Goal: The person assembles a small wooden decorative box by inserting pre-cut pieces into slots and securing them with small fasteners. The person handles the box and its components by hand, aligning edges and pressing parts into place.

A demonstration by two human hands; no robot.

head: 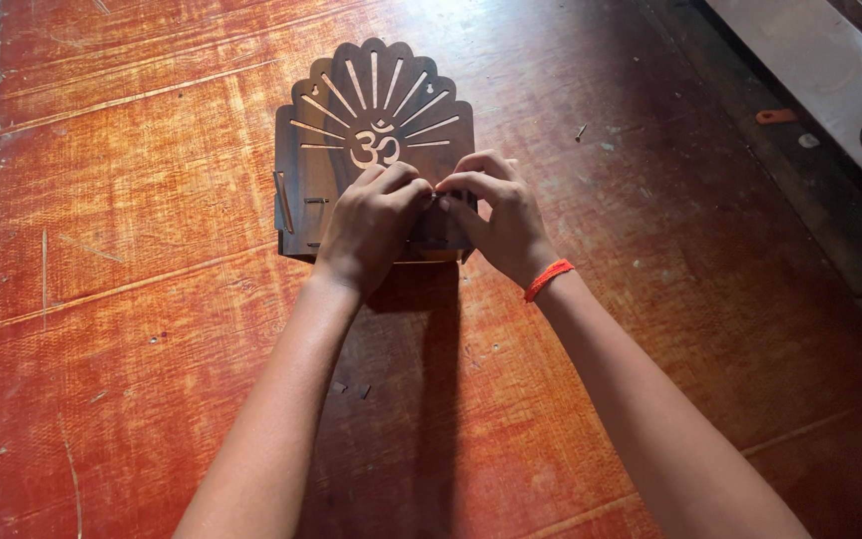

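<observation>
Head view: both hands pinch wooden panel.

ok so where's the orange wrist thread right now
In the head view, the orange thread circles the right wrist just right of centre, below the right hand that rests on the carved wooden panel.

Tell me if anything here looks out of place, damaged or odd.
Nothing badly wrong. Small dark chips lie loose on the table, whose red surface is scratched and worn. Both the left hand and right hand pinch at the carved wooden panel, which looks intact.
</observation>
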